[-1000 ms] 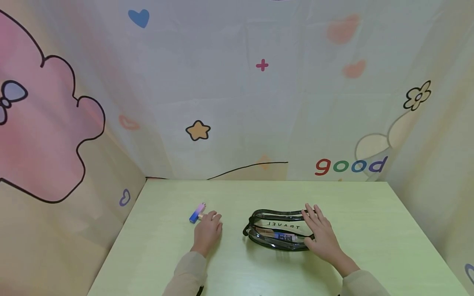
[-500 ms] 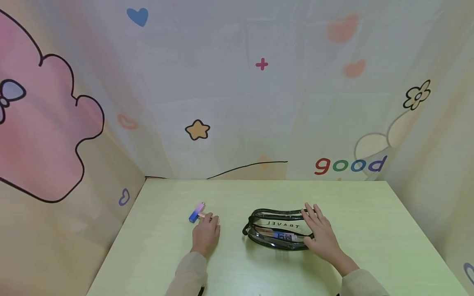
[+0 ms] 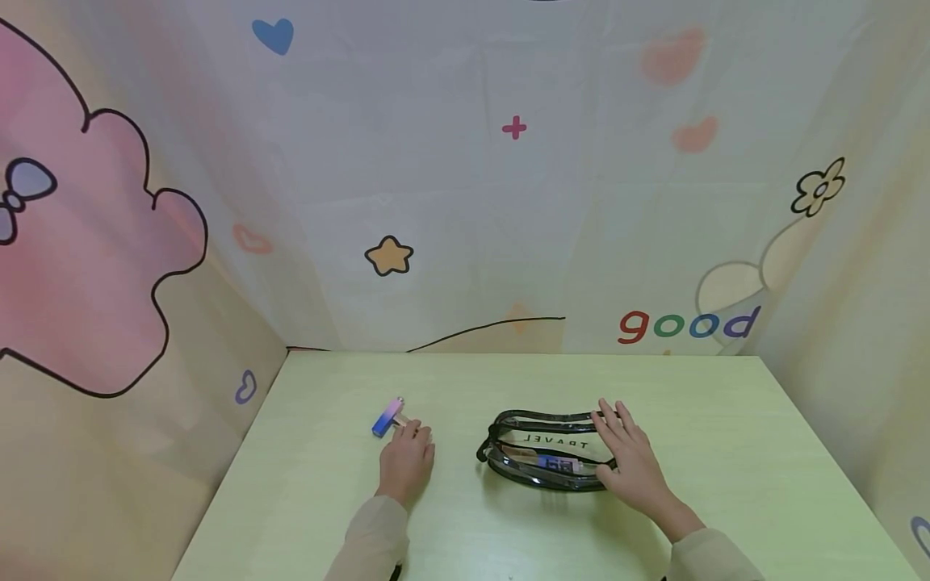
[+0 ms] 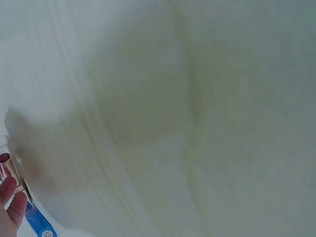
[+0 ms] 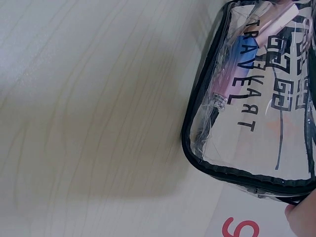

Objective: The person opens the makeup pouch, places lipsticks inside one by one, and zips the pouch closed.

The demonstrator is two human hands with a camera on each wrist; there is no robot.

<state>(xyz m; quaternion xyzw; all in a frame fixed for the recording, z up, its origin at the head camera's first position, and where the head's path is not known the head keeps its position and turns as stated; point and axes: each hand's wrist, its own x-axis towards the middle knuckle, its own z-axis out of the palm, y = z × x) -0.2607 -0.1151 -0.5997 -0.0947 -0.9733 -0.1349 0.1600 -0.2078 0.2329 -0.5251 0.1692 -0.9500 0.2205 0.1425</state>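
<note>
While the right hand remains in place, the left hand has shifted slightly toward the person over the last second, exposing more of a slim, shiny rose-gold cylinder. Left-hand condition: fingers bent, fingertips against the cylinder, apparently pinching it; grip force cannot be determined. The adjoining glossy tube, fading from blue to pink, lies unmoved on the pale green desk; whether it is joined to the cylinder is unclear. Right-hand condition: fingers extended, resting against the right end of a clear plastic pouch with black piping. The pouch, containing a similar blue-and-pink tube, is unchanged. Assessment: the hold is being set; no lift is evident.
</note>
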